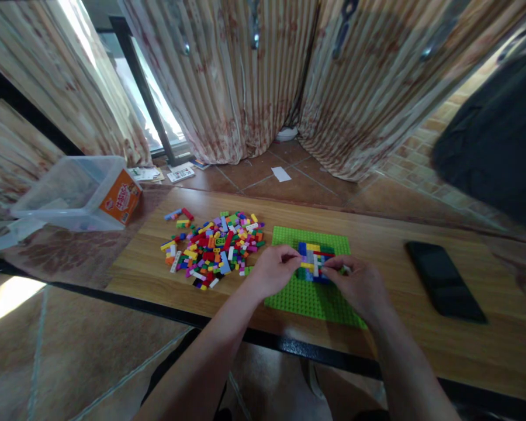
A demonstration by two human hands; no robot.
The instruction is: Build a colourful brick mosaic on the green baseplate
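A green studded baseplate (289, 301) lies on the wooden table, with a low build of toy building bricks (312, 257) on its middle. The build has blue, yellow, red, white and light purple pieces. My left hand (272, 270) is at its left edge, thumb and forefinger pinched beside a yellow piece; whatever is between the fingertips is too small to make out. From the right, my right hand (362, 285) reaches in with bent fingers closed at the build's right side, touching it and covering part of it. A loose heap of mixed bricks (219, 245) lies left of the baseplate.
A black phone (445, 280) lies on the table (390, 245) at the right. On the left stands a clear plastic bin (76, 193) with an orange label. Striped curtains (228, 88) hang behind; papers lie on the tiled floor. A dark edge runs along the table's front.
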